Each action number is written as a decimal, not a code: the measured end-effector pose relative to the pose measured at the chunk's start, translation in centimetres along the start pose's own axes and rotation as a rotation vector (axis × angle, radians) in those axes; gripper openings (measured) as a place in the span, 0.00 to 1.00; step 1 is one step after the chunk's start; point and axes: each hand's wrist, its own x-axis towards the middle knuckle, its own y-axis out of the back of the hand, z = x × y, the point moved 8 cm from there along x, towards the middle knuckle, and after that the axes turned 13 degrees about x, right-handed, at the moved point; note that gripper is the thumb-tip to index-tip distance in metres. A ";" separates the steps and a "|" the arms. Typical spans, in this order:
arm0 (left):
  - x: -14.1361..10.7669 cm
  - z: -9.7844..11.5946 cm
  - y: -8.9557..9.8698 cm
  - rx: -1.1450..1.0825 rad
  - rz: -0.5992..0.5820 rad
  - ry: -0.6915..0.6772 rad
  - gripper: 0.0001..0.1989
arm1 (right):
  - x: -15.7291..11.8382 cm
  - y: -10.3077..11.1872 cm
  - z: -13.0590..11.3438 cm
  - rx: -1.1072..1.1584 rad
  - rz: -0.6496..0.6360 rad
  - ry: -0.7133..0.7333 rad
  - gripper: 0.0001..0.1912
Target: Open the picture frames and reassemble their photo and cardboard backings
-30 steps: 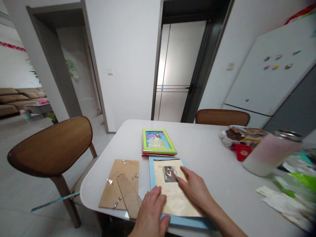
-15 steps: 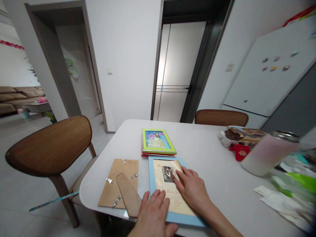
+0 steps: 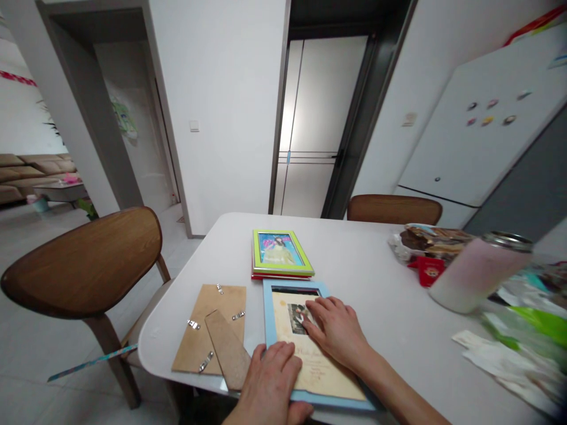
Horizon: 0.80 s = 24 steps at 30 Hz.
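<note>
A light blue picture frame (image 3: pixel 267 307) lies on the table in front of me. Inside it is a cream printed sheet (image 3: pixel 321 369) with a small dark picture near its top; a dark strip shows above the sheet's upper edge. My right hand (image 3: pixel 339 330) rests on the sheet, its fingers stretched over the small picture. Across the frame's lower left lies my left hand (image 3: pixel 274 378), fingers flat on the sheet and thumb near the bottom rim. To the left is a brown backing board (image 3: pixel 190 342) with metal clips and a slanted stand leg (image 3: pixel 225 348) on it.
Beyond the blue frame lies a lime-green frame (image 3: pixel 287 273) on top of a red one. A pink and white bottle (image 3: pixel 481 274), a red packet (image 3: pixel 429 271), snack bags (image 3: pixel 436 239) and crumpled tissue (image 3: pixel 496 360) occupy the right side. Wooden chairs (image 3: pixel 88 260) flank the table.
The sheet has slid toward me within the blue frame, uncovering a dark strip at the top. My right hand has shifted slightly left and up on it. My left hand stays by the lower left.
</note>
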 end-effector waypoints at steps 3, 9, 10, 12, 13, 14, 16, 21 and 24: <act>0.2 0.1 -0.5 -0.002 -0.015 0.009 0.26 | 0.9 -0.4 0.4 -0.010 0.006 -0.014 0.17; 0.7 0.4 -0.7 0.021 -0.017 0.040 0.31 | 2.1 -0.9 1.5 0.012 0.023 -0.062 0.15; 0.4 0.2 -0.5 0.028 -0.014 0.026 0.31 | 2.0 -0.7 1.4 0.018 0.027 -0.061 0.15; -0.9 -1.1 0.4 0.068 0.023 0.010 0.33 | 1.5 -0.1 0.7 0.058 0.053 -0.060 0.16; -1.9 -2.3 1.0 0.104 0.056 0.021 0.33 | 1.2 0.2 -0.2 0.103 0.059 -0.044 0.17; -3.0 -4.0 1.6 0.148 0.101 0.061 0.34 | 0.8 0.3 -1.5 0.165 0.052 -0.012 0.18; -5.6 -8.2 2.8 0.246 0.185 0.227 0.34 | 0.0 -0.1 -5.3 0.313 -0.017 0.093 0.18; -10.3 -15.1 3.3 0.341 0.287 0.336 0.31 | -1.5 -3.6 -14.7 0.480 -0.172 0.189 0.20; -11.2 -16.0 3.6 0.328 0.395 0.248 0.26 | -1.4 -5.1 -16.8 0.555 -0.177 0.137 0.25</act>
